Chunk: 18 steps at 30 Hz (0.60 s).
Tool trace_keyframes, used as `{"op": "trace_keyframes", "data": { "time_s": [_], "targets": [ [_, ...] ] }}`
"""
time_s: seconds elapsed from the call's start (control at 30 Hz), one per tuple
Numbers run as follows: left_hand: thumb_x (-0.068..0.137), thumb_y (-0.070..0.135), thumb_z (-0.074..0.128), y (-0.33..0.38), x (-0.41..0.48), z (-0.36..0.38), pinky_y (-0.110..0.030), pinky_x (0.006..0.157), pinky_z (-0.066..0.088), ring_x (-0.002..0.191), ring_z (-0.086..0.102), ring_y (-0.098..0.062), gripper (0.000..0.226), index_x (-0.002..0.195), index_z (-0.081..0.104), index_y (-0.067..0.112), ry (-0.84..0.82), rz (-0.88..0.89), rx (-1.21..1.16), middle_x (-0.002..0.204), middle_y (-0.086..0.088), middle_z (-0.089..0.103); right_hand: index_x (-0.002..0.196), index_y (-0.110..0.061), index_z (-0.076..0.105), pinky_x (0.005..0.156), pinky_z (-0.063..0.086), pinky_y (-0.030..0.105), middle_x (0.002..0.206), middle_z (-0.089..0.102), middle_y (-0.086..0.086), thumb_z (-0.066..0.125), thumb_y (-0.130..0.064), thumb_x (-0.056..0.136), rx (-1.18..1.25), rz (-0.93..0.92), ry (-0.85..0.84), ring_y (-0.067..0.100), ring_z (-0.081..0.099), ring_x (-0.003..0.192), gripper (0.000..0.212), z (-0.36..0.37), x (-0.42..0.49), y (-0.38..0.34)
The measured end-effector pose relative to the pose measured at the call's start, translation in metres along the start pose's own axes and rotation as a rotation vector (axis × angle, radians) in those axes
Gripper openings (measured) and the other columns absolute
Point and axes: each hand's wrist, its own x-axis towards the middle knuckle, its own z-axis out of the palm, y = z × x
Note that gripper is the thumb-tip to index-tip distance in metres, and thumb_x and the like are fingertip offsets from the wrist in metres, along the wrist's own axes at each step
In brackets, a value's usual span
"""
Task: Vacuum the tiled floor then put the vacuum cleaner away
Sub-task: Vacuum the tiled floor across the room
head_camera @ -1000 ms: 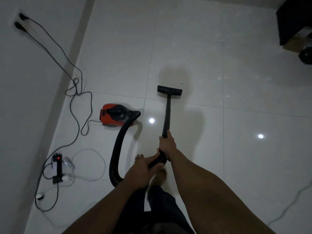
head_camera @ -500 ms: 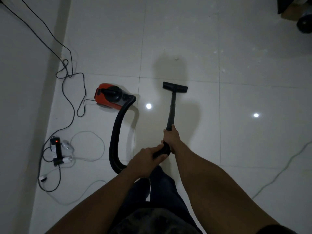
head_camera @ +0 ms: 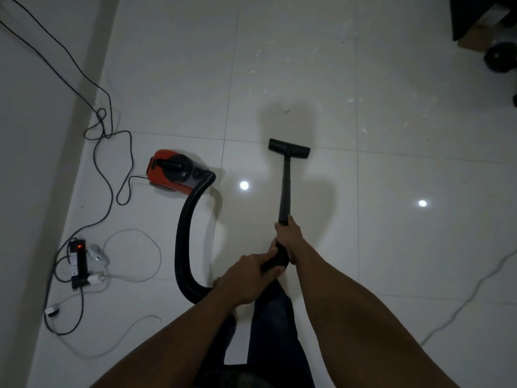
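Leftmost: lit power strip (head_camera: 80, 260) among cords. Then red canister vacuum cleaner (head_camera: 173, 172) on the tiled floor (head_camera: 391, 247), black hose (head_camera: 184, 242) looping back. Left hand (head_camera: 246, 278) clasping the wand (head_camera: 284, 186) at its handle end, right hand (head_camera: 288, 236) gripping just ahead. Floor nozzle (head_camera: 289, 148) on the tile; white scraps (head_camera: 349, 100) beyond.

No lettering, brand, number or label can be read anywhere in this dim, wide view. The red-and-black canister vacuum cleaner (head_camera: 173, 175) on the tiled floor shows no legible marking. The black power strip (head_camera: 80, 261) by the wall shows only a small glowing red indicator light (head_camera: 80, 245), and any print on it is too small to make out.
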Motion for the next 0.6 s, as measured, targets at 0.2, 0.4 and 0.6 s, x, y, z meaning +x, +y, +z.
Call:
{"op": "trace_keyframes", "data": {
  "time_s": [0.2,0.4,0.6],
  "targets": [
    [0.097,0.051,0.056,0.05,0.065,0.007,-0.032,0.081,0.052,0.102,0.068,-0.03,0.057,0.15,0.044,0.032,0.027,-0.073,-0.055,0.12,-0.012,0.07,0.164,-0.032,0.015,0.058,0.05,0.033,0.083,0.058,0.01,0.051,-0.02,0.105,-0.038,0.008,-0.058,0.021,0.056,0.057,0.069,-0.047,0.048,-0.049],
    [0.095,0.049,0.059,0.101,0.13,-0.002,-0.043,0.088,0.058,0.09,0.071,-0.015,0.057,0.147,0.046,0.031,0.123,-0.107,-0.181,0.107,-0.001,0.074,0.162,-0.03,0.02,0.058,0.051,0.035,0.091,0.059,0.016,0.05,-0.018,0.105,-0.126,-0.043,-0.114,0.024,0.056,0.06,0.066,-0.082,0.095,-0.117],
    [0.096,0.045,0.061,0.127,0.167,-0.028,-0.018,0.048,0.046,0.051,0.057,0.001,0.058,0.149,0.043,0.031,0.177,-0.142,-0.245,0.081,0.003,0.071,0.164,-0.03,0.013,0.061,0.053,0.035,0.104,0.058,0.018,0.049,-0.018,0.106,-0.179,-0.059,-0.164,0.023,0.057,0.062,0.07,-0.085,0.121,-0.171]
  ]
}}
